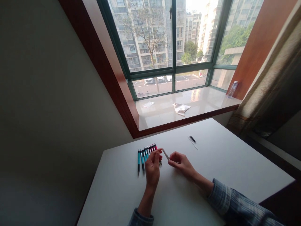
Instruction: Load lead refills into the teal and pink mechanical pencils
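Observation:
A slim pale grey tube that looks like a pen barrel (166, 154) slants between my two hands above the white table. My right hand (182, 164) pinches its lower end between thumb and fingers. At the upper end, the curled fingers of my left hand (152, 171) meet the tube; the exact grip is partly hidden. Behind and left of that hand lies a row of several click pens, teal ones (138, 160) on the left and pink-red ones (155, 146) on the right. My left hand covers part of this row.
Farther right on the white table (223, 157) lie a short black pen part (192, 139) and a thin white refill (193, 143). Beyond the table, the window sill (160, 116) holds a crumpled white cloth (181, 108) and a clear bottle (232, 89). A curtain (261, 81) hangs at right.

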